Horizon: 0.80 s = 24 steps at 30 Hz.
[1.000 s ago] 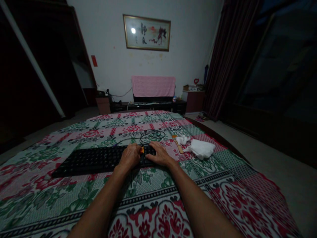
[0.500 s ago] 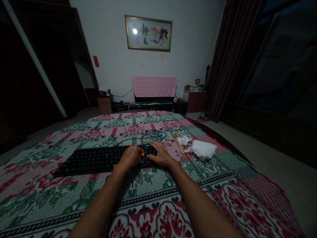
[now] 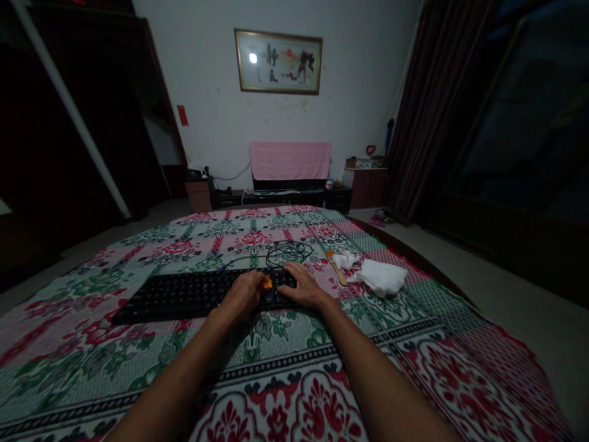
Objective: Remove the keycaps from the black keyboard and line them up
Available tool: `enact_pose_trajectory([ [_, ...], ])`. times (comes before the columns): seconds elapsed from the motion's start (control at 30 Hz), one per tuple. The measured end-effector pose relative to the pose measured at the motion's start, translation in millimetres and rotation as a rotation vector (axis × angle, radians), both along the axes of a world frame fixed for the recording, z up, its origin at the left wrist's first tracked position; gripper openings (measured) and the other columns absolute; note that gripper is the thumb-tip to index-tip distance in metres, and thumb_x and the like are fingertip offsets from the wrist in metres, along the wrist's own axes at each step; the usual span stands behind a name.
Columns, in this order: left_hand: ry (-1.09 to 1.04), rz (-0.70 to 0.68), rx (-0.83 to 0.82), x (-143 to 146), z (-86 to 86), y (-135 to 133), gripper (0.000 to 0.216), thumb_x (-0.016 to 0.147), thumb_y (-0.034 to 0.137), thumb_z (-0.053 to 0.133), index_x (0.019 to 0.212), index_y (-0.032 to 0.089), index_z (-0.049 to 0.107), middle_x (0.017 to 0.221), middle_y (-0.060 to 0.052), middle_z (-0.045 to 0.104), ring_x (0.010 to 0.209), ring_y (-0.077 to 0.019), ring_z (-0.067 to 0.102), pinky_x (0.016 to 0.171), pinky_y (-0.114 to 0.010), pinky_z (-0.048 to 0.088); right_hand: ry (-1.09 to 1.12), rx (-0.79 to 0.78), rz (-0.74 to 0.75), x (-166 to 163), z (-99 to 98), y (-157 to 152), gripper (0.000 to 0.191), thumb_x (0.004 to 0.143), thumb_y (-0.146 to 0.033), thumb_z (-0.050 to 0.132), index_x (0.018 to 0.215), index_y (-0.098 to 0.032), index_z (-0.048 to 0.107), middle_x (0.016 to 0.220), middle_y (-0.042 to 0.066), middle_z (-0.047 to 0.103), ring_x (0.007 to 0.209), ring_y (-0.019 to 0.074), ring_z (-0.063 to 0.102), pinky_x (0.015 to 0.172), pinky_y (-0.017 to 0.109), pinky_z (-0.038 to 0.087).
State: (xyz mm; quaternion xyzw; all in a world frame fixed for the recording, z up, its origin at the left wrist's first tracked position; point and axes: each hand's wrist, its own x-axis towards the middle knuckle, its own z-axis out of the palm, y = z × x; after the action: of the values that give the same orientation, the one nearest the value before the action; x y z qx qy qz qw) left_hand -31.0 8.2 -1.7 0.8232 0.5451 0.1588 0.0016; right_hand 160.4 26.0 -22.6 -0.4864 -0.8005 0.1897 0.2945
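From the head camera I located the keyboard (image 3: 179,296) flat on the patterned cloth (image 3: 276,380), its long side running across the view, right end between and beneath the hands. The left hand (image 3: 242,291) was positioned over the right-hand portion of the keys, its fingers closed on a small orange piece (image 3: 267,282); in the dim light I could not identify that piece with certainty. The right hand (image 3: 302,286) rested on the right end of the keyboard, thumb spread from the fingers. The two hands were apart, with the orange piece and a strip of keys between them. I noted the cable (image 3: 289,252) coiled on the cloth behind the keyboard. To the right of the right hand lay the brush (image 3: 339,273), the tissue wad (image 3: 345,260) and the larger tissue (image 3: 381,277).
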Motion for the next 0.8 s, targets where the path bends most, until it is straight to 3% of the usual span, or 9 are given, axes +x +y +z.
enact_pose_trajectory([
  [0.23, -0.048, 0.032, 0.054, -1, -12.2, -10, 0.028, 0.081, 0.011, 0.039, 0.097, 0.016, 0.061, 0.091, -0.007, 0.058, 0.087, -0.017, 0.051, 0.079, -0.027, 0.04, 0.013, 0.019, 0.013, 1, -1.8, 2, 0.059, 0.07, -0.039, 0.059, 0.123, -0.017, 0.047, 0.135, 0.011, 0.038, 0.127, 0.0246, 0.027, 0.102, 0.046, 0.022],
  [0.53, 0.048, -0.152, -0.056, -5, 6.6, -10, 0.031, 0.079, 0.009, 0.036, 0.087, 0.017, 0.065, 0.086, -0.006, 0.058, 0.083, -0.0173, 0.048, 0.075, -0.028, 0.038, -0.004, -0.003, 0.01, 0, 0.0, 1, 0.06, 0.071, -0.04, 0.058, 0.124, -0.015, 0.046, 0.136, 0.012, 0.037, 0.128, 0.0249, 0.027, 0.103, 0.045, 0.021],
  [0.8, 0.033, -0.038, 0.004, -15, 9.7, -8, 0.031, 0.077, 0.008, 0.04, 0.092, 0.017, 0.065, 0.087, -0.007, 0.059, 0.085, -0.0177, 0.051, 0.076, -0.027, 0.039, 0.004, 0.009, 0.014, 2, -5.7, 6, 0.061, 0.07, -0.041, 0.059, 0.125, -0.016, 0.046, 0.136, 0.011, 0.037, 0.127, 0.0244, 0.027, 0.103, 0.045, 0.022],
])
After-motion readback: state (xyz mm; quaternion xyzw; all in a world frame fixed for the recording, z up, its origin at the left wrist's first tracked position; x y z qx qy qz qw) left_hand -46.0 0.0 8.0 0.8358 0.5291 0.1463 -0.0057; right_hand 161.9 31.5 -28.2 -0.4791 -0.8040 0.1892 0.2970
